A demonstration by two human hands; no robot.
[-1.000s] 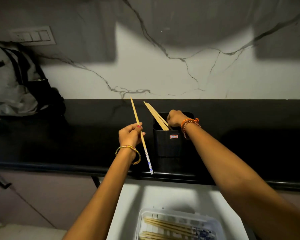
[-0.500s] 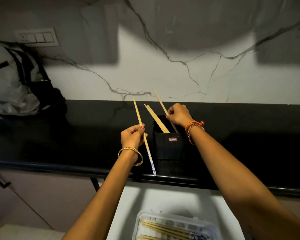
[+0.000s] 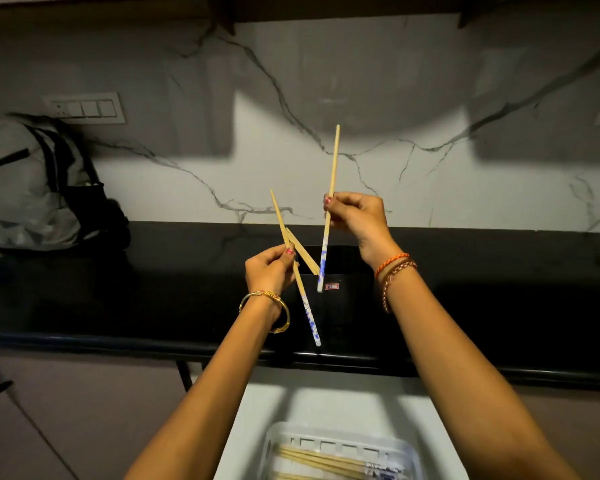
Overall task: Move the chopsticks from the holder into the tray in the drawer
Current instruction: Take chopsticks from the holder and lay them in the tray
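A black holder (image 3: 343, 306) stands on the dark counter, with a couple of wooden chopsticks (image 3: 303, 252) still leaning out of its left side. My left hand (image 3: 269, 271) grips one chopstick (image 3: 307, 315) with a blue-patterned end, slanting down just left of the holder. My right hand (image 3: 357, 218) holds another blue-ended chopstick (image 3: 333, 161) nearly upright, lifted out above the holder's mouth. Below, the white tray (image 3: 281, 441) in the open drawer holds several chopsticks lying side by side.
A grey and black backpack (image 3: 32, 185) sits on the black counter (image 3: 118, 299) at far left. A switch plate (image 3: 85, 109) is on the marble wall. The open white drawer (image 3: 257, 410) juts out beneath the counter edge.
My right hand has pulled a chopstick up and out of the holder and raised it. My left hand has stayed near the holder with its chopstick.
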